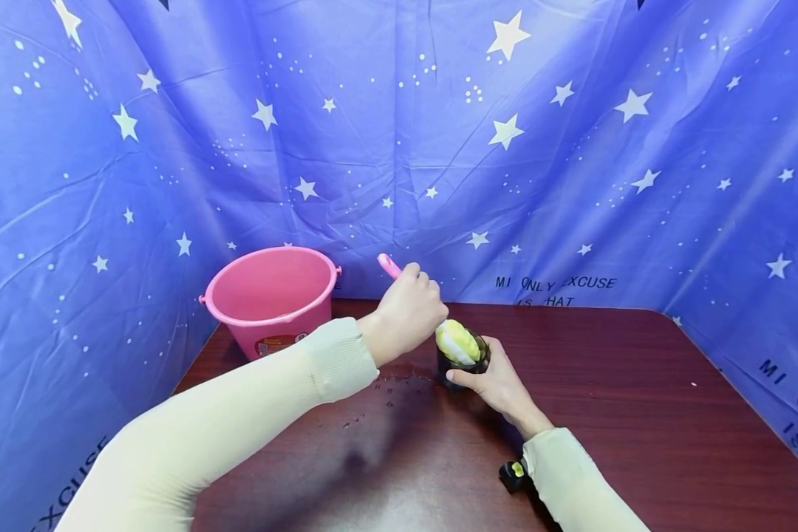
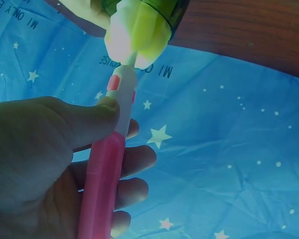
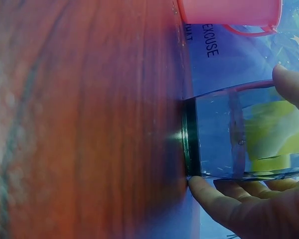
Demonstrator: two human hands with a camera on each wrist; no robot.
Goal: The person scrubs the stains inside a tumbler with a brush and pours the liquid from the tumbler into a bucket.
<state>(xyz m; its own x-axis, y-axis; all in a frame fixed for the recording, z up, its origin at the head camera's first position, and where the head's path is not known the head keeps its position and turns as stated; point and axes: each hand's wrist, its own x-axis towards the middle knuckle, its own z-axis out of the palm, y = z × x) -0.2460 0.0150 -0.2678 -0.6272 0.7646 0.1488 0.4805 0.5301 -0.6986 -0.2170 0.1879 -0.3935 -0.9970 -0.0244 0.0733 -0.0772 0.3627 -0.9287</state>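
My left hand grips the pink and white handle of a sponge bottle brush, with the thumb along its white upper part in the left wrist view. The brush's yellow and white sponge head is partly inside a dark, see-through drinking glass and bulges above the rim. My right hand holds the glass around its side, thumb on the near side. In the right wrist view the sponge fills the upper part of the glass, short of its thick base. The base is at the tabletop; whether it touches, I cannot tell.
A pink bucket stands at the back left of the brown table. Water drops lie left of the glass. Near the right sleeve is a small black object with a yellow mark. A blue starry curtain surrounds the table.
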